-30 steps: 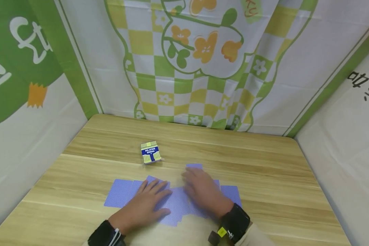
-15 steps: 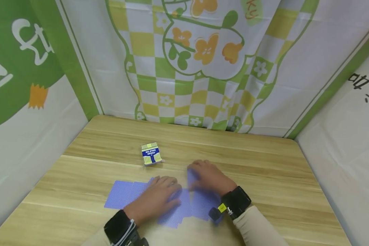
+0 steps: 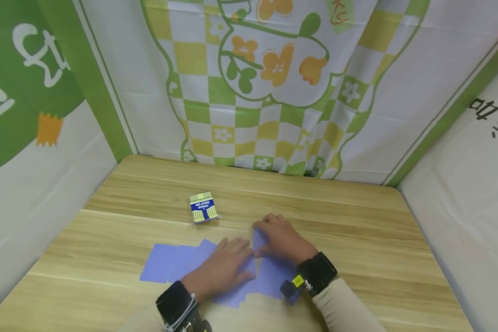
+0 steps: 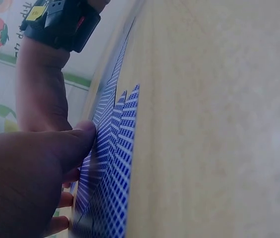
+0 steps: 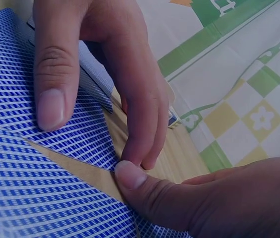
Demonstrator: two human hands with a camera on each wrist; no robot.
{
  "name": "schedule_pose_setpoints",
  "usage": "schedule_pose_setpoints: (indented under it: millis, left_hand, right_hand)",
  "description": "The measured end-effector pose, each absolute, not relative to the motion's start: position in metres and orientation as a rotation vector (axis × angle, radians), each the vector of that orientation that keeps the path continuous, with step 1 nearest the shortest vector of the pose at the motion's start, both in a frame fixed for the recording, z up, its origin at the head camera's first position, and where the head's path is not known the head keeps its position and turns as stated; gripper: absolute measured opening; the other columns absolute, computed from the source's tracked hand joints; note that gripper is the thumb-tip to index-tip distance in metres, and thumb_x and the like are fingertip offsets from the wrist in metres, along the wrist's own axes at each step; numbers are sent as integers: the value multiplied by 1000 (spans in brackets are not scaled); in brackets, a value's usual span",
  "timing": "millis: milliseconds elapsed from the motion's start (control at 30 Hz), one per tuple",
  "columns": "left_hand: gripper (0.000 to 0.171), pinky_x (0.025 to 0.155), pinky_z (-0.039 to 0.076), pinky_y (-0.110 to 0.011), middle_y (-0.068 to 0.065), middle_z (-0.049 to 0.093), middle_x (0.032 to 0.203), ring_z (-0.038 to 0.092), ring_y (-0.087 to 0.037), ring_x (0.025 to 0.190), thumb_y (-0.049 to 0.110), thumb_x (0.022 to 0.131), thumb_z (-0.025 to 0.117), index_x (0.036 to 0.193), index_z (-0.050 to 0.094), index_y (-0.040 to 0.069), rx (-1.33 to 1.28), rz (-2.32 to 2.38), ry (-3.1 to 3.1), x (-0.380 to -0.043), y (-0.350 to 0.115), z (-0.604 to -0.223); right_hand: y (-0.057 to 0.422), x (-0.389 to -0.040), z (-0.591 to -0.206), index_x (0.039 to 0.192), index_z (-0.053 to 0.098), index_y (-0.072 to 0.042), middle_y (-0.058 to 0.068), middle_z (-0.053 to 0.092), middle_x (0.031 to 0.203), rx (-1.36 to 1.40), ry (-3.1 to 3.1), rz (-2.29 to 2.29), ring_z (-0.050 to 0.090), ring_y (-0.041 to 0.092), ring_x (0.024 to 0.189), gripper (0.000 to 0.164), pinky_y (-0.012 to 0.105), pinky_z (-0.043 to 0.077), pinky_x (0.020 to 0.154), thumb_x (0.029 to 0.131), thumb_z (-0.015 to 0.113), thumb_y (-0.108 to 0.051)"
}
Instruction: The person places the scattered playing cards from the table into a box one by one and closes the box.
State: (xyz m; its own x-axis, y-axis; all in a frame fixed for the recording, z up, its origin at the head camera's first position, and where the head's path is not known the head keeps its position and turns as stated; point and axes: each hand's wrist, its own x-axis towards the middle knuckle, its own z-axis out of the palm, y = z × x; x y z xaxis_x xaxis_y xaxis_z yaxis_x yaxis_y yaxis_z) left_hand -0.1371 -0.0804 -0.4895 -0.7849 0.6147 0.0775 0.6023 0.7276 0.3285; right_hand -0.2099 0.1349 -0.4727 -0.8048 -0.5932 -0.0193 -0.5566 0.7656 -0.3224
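Observation:
Blue-patterned playing cards (image 3: pixel 159 263) lie face down in an overlapping spread on the wooden table. In the head view, my left hand (image 3: pixel 220 269) lies palm down over the middle of the spread, fingers loosely extended. My right hand (image 3: pixel 284 240) arches over the right-hand cards, its fingers slightly bent by their far edge. In the right wrist view, my right thumb (image 5: pixel 132 176) touches a card edge near my left fingertips. The left wrist view has my left thumb (image 4: pixel 83 139) along the blue-backed cards. My palms hide some of the cards.
A yellow and blue card box (image 3: pixel 204 207) labelled Texas Hold'em rests behind the cards, left of centre. The wooden table (image 3: pixel 357 221) meets printed fabric walls (image 3: pixel 452 198) at the back and both sides.
My left hand has slid right across the cards, towards my right hand. My right hand shifted slightly right, then stayed nearly still. The far-right cards have come inward, under my right hand.

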Motion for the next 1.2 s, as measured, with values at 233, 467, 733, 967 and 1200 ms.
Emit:
schedule_pose_setpoints:
  millis: [233, 467, 733, 967, 1200]
  left_hand:
    - [50, 115, 26, -67, -14, 50, 148, 42, -35, 141, 47, 97, 63, 133, 60, 13, 1018, 546, 2891, -136, -79, -486]
    - [48, 116, 26, -65, -13, 51, 149, 43, -33, 141, 48, 97, 61, 132, 61, 15, 998, 525, 2890, -136, -78, -487]
    - [47, 116, 26, -65, -13, 51, 148, 43, -34, 141, 48, 98, 61, 132, 61, 15, 995, 527, 2890, -137, -78, -488]
    - [48, 117, 24, -64, -12, 49, 150, 41, -32, 143, 49, 99, 58, 134, 60, 16, 973, 507, 2877, -137, -78, -487]
    - [49, 117, 25, -64, -12, 49, 151, 41, -32, 143, 50, 99, 57, 135, 59, 16, 976, 476, 2883, -137, -78, -488]
  right_hand:
    - [132, -214, -471, 140, 57, -20, 8, 53, 121, -914, 2809, -474, 47, 26, 110, 82, 47, 41, 97, 70, 90, -46]
    - [131, -217, -471, 140, 57, -19, 9, 54, 118, -863, 2779, -487, 47, 25, 109, 84, 45, 39, 97, 67, 92, -45]
    - [130, -217, -468, 144, 53, -21, 10, 52, 121, -803, 2747, -567, 46, 26, 109, 90, 42, 42, 93, 66, 94, -41]
    - [128, -219, -469, 145, 52, -24, 11, 49, 126, -738, 2723, -596, 45, 28, 112, 93, 44, 45, 93, 65, 95, -41]
    - [128, -220, -468, 147, 50, -25, 11, 48, 126, -695, 2717, -593, 45, 28, 111, 97, 43, 46, 90, 63, 96, -42]
